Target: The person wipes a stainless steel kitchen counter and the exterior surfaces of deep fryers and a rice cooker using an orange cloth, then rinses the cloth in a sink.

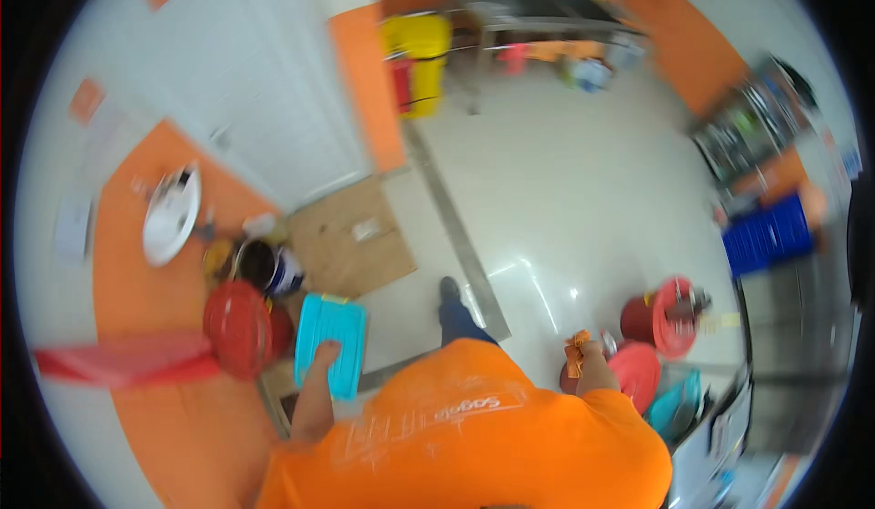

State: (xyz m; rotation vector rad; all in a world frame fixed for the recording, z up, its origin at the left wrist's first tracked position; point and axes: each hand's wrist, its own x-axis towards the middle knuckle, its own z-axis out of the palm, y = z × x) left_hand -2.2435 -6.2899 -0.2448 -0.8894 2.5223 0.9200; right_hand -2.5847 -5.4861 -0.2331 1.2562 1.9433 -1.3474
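Observation:
My left hand point(327, 354) is over a turquoise plastic lid or box point(345, 328) at the lower left; whether the fingers grip it is blurred. A red lidded bucket point(239, 331) stands just left of the turquoise piece. On the right, my right hand point(589, 350) is closed on a crumpled orange cloth point(575, 355). Beside that hand is a round red lid point(637, 374), and past it stands a red bucket point(642, 321) with metal items on top.
A cardboard sheet point(348, 235) lies by the white door point(253, 85). Near the wall basin point(171, 218) stands an open paint-like pail point(284, 271). A blue crate point(769, 235), a steel table point(533, 13) and a yellow bin point(429, 65) stand around the tiled floor.

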